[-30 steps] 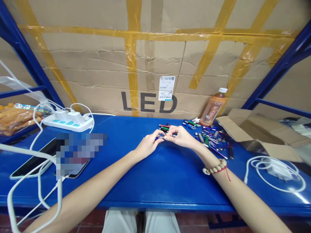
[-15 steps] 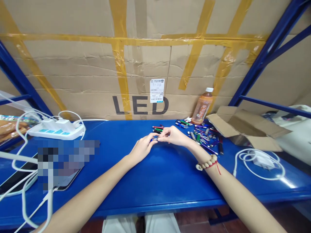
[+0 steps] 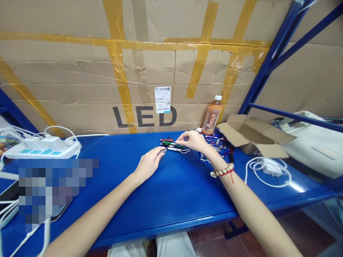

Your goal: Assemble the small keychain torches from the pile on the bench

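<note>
My left hand (image 3: pixel 150 161) rests low over the blue table, its fingertips closed on a small shiny piece (image 3: pixel 162 151), mostly hidden by the fingers. Up and to the right, my right hand (image 3: pixel 192 141) is pinched with thumb and forefinger together; whatever lies between them, if anything, is too small to make out. Just left of and below those fingers lies a short row of slim pen-like tubes: a green tube (image 3: pixel 173 144), a red tube (image 3: pixel 165 140) and a silver tube (image 3: pixel 173 149) with a pale cord loop (image 3: pixel 185 151) at its end.
A pile of small metallic pieces (image 3: pixel 214 142) lies behind my right wrist, beside an orange drink bottle (image 3: pixel 212 116) and an opened cardboard box (image 3: pixel 252 137). A white charger with cable (image 3: pixel 272 167) sits at right. A power strip (image 3: pixel 43 151) and cables occupy the left.
My hands were together on a small blue piece; now they are apart, the right one beside the tubes. The silver tube with its cord has come into sight. The view has turned right.
</note>
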### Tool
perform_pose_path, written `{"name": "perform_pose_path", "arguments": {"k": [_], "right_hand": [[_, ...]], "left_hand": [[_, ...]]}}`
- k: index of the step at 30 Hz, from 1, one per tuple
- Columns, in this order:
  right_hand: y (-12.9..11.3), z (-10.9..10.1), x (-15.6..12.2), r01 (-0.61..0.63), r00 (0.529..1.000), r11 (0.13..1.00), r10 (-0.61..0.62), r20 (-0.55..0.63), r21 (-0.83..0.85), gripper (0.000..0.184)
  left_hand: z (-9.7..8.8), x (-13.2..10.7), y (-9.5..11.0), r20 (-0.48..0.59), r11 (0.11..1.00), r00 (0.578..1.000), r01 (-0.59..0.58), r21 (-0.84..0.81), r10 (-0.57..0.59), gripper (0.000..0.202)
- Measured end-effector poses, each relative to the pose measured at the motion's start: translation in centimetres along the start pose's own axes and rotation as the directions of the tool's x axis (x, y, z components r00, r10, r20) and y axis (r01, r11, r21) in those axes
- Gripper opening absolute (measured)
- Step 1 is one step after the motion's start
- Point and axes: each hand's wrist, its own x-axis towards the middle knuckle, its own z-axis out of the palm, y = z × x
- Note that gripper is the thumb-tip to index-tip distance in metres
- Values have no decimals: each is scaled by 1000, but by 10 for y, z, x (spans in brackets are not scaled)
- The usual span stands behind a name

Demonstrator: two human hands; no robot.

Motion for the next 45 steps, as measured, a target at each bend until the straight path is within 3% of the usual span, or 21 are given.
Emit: {"name": "perform_pose_path", "arguments": {"k": [3,8,14,21,25,29,35,45], "right_hand": [[8,-1,2,37,999,996,-35,-36,79,21],[-5,11,1,324,943,875,-331,-45,360,27],[-24,17,-4,450,883,805,-466,-55,387,23],[-25,15,-7,477,870,817,-491,-41,325,22],[-28,14,-9,516,854,833,-518,-44,199,22],[-29,15,-11,529,846,831,-532,-36,171,22],[-28,12,-10,520,850,830,-527,-25,200,26],[-33,18,-11,406,884,800,-467,35,441,28]], "left_hand": [[0,0,1,2,1000,1000,9,-2,-9,26],[0,1,-1,1,999,999,32,-7,-32,25],[2,0,-6,50,989,998,-18,-148,26,22],[0,-3,-4,89,983,995,-18,-181,35,25],[-2,-4,0,11,992,999,-33,-120,35,25],[-3,-5,0,25,993,999,-38,-115,41,27],[-4,-6,-2,99,971,993,-38,-237,63,30],[-3,-7,-5,117,984,989,-73,-160,93,27]]}}
